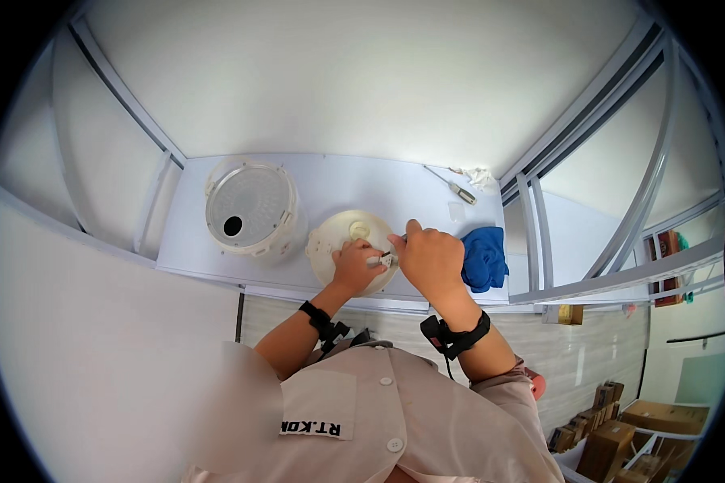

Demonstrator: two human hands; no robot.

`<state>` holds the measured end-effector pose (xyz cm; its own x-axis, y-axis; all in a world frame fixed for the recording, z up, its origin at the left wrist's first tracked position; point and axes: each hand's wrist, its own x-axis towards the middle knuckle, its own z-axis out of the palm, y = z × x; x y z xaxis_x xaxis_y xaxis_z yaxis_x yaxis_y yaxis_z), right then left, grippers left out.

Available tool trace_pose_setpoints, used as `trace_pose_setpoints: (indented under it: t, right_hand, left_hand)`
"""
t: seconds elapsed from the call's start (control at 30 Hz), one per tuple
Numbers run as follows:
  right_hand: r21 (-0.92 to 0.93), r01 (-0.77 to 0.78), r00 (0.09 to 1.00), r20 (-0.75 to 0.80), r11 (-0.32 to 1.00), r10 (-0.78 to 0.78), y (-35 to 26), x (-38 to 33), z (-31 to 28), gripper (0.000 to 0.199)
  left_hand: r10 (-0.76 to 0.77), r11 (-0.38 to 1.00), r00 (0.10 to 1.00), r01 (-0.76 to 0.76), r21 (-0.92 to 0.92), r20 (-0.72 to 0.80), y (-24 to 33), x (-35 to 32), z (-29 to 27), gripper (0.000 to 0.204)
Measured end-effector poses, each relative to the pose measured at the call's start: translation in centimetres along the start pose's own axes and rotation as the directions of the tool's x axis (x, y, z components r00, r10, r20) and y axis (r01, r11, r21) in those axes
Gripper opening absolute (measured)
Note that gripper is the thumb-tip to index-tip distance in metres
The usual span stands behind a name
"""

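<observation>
A round cream plastic lid-like piece [329, 231] lies on the white tabletop in front of me, with a raised ring [360, 230] near its middle. My left hand [358, 268] rests over it, fingers bent and pinching a small white part with holes [389, 261] at the right side. Closed in a fist, my right hand [432, 259] is just right of that part. A little of a dark, thin tool shows between the two hands; most of it is hidden by the right fist, so its kind is unclear.
On the left stands a white tub [286, 241] with a grey see-through top [250, 197] and a dark round hole. A blue cloth [484, 259] lies at the right edge. Behind are a screwdriver [461, 192], a small clear bag [457, 212] and crumpled white paper [482, 178]. Metal frames flank the table.
</observation>
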<state>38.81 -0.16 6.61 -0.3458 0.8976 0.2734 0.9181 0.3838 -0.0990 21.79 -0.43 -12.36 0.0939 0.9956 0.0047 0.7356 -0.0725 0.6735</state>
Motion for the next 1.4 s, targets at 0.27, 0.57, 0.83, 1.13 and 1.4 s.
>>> trace_pose_setpoints:
  t: [0.27,0.57,0.83,1.13,1.4]
  right_hand:
    - [0.156,0.375,0.927,-0.06,0.914,-0.37,0.9,0.8,0.0,0.026]
    - [-0.045,-0.061,0.933,0.354,0.997,0.073,-1.7,1.0,-2.0,0.024]
    - [0.387,0.338,0.921,0.054,0.858,-0.387,-0.2,0.9,-1.4,0.034]
    - [-0.009,-0.095,0.949,0.3,0.995,0.094,-1.4,0.0,-1.0,0.025]
    - [0.273,0.324,0.944,-0.027,0.906,-0.329,1.1,0.1,-0.7,0.033]
  left_hand:
    - [0.012,1.0,0.999,-0.013,-0.021,-0.03,-0.4,-0.2,0.4,0.032]
    - [0.013,0.998,1.0,-0.014,-0.057,-0.017,-0.7,0.1,0.2,0.032]
    - [-0.011,0.999,1.0,0.011,-0.047,0.013,-0.7,0.3,0.2,0.032]
    - [0.019,0.997,1.0,-0.02,-0.073,-0.009,-1.0,0.2,0.4,0.033]
    - [0.013,0.998,0.999,-0.015,-0.056,-0.038,-1.1,0.1,0.9,0.033]
